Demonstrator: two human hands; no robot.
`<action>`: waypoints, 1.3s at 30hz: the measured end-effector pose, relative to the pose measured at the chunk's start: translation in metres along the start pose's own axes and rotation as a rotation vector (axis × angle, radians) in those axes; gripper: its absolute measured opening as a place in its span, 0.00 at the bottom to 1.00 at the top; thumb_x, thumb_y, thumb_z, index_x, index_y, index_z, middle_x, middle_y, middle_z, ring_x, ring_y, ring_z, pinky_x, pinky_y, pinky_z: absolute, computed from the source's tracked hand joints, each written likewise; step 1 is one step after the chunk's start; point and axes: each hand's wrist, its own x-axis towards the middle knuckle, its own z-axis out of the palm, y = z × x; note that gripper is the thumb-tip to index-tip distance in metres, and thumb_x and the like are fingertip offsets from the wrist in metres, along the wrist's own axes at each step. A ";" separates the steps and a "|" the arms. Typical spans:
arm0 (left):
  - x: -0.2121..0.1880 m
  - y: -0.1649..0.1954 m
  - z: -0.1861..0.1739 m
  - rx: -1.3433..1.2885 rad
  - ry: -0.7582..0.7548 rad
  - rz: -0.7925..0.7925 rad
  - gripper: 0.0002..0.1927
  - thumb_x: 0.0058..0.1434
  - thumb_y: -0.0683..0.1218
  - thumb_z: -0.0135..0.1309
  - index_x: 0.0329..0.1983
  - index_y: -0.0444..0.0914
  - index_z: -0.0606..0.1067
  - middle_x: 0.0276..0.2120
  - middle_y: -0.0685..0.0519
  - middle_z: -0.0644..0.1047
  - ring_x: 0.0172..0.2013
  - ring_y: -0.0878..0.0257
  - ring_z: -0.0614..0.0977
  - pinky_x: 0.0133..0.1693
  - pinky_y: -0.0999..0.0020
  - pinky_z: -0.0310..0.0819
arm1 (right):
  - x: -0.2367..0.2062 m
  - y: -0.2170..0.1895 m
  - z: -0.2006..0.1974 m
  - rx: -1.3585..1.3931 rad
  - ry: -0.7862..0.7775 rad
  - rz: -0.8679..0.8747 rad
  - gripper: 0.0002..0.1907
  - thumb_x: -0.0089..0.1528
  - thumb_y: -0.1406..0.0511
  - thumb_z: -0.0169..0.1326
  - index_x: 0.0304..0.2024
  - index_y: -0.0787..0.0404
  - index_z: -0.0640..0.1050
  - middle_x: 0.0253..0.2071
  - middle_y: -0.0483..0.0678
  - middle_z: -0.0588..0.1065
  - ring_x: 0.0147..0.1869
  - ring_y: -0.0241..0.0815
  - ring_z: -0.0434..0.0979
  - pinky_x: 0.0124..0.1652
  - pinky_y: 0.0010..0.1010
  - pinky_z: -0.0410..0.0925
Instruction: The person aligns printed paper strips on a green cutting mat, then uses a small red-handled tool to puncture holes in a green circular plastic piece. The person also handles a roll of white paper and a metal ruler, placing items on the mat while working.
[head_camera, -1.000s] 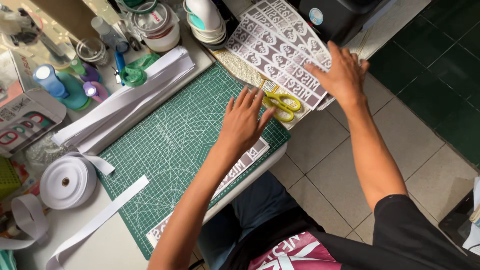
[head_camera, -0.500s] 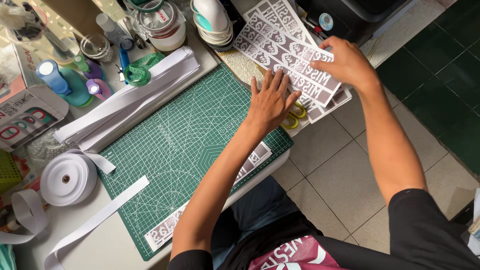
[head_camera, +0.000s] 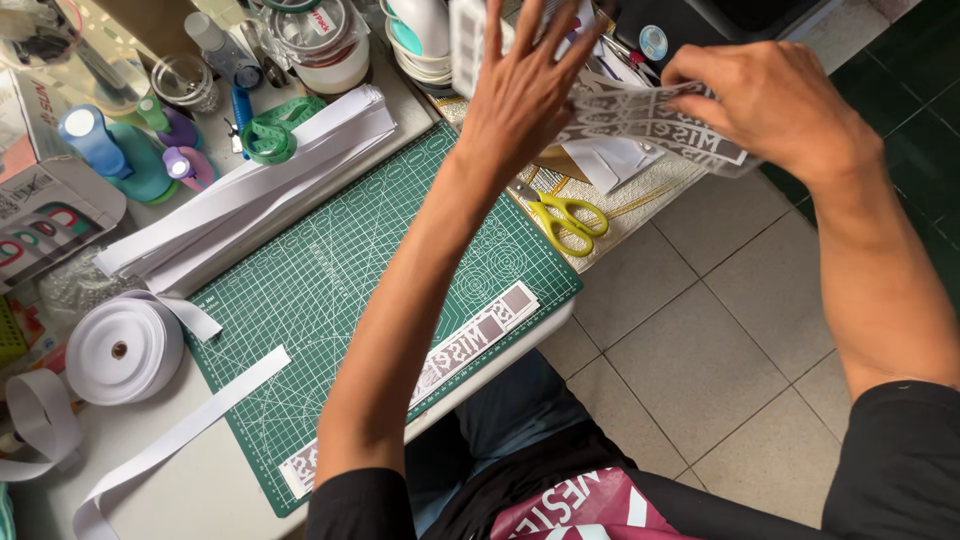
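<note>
**Sheet lifted off bench, both hands on it**

Green cutting mat (head_camera: 330, 300) lay across bench (head_camera: 190, 490), near corner overhanging tiled floor (head_camera: 690, 370). Printed strip (head_camera: 440, 365) ran along mat's near edge, flat, not touched.

Stack of white bands (head_camera: 240, 200) lay at mat's far edge, slanting up toward right. Loose white band (head_camera: 190, 425) crossed mat's left corner onto bench. Tape roll (head_camera: 122, 348) sat on bench just left of mat, tail end trailing onto mat edge.

Lettered sheet (head_camera: 650, 120) was held in air above mat's right corner and beyond, well apart from the surface, buckled and tilted. Left hand (head_camera: 525, 95) was raised, fingers spread and straight, palm side against sheet's left part; grip there could not be told, back of hand alone visible. Right hand (head_camera: 775, 105) was closed on sheet's right edge, fingers curled over it, clenched on the paper.

Yellow scissors (head_camera: 568, 218) lay below sheet, just off mat's right edge, blades closed, free of either hand. Green measuring tape (head_camera: 275, 130) lay coiled beyond band stack. Blue bottle (head_camera: 90, 140) stood at far left among small pots.
</note>
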 end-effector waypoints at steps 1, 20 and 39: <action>0.006 -0.003 -0.004 -0.039 -0.121 0.016 0.30 0.48 0.49 0.69 0.55 0.45 0.75 0.55 0.48 0.75 0.68 0.48 0.63 0.68 0.31 0.44 | 0.000 0.001 0.004 0.016 0.002 -0.005 0.12 0.68 0.58 0.63 0.50 0.56 0.79 0.38 0.48 0.82 0.39 0.48 0.83 0.39 0.38 0.74; -0.027 -0.067 -0.049 -0.209 -0.459 -0.116 0.19 0.47 0.41 0.69 0.44 0.41 0.82 0.33 0.44 0.82 0.37 0.45 0.83 0.38 0.51 0.78 | -0.049 0.030 0.034 0.376 -0.060 0.308 0.15 0.62 0.63 0.65 0.49 0.59 0.81 0.38 0.53 0.82 0.41 0.44 0.84 0.40 0.37 0.74; -0.092 -0.079 -0.039 -1.127 -0.307 -0.645 0.13 0.60 0.42 0.63 0.47 0.31 0.81 0.39 0.48 0.85 0.39 0.66 0.84 0.44 0.70 0.80 | -0.081 0.023 0.116 1.339 0.221 0.558 0.11 0.65 0.70 0.61 0.50 0.66 0.81 0.48 0.51 0.81 0.51 0.36 0.81 0.56 0.29 0.72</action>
